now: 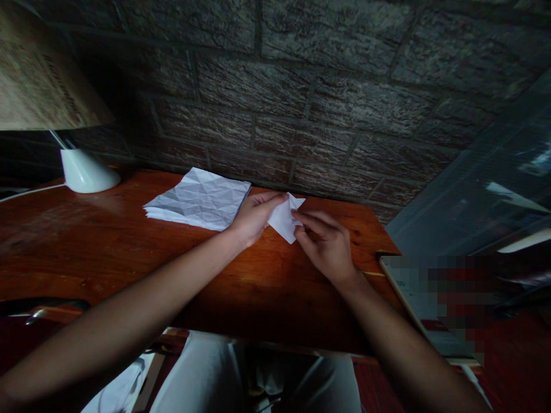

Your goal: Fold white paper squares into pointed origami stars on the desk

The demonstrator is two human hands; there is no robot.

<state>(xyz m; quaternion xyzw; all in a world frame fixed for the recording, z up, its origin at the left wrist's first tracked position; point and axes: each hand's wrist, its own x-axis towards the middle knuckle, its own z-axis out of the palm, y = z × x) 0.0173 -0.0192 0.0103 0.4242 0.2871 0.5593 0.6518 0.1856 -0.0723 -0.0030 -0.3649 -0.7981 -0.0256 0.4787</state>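
A lamp [87, 171] and creased sheets [198, 199] on the desk [107, 244].

Forearms, L hand [253, 218] & R hand [327, 244] all bare; light-grey trousers [206, 373] w/ creases over both legs.

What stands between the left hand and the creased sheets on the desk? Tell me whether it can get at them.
Probably yes. The left hand lies right beside the creased sheets, with nothing between them on the desk. It is, though, pinching the folded paper together with the right hand.
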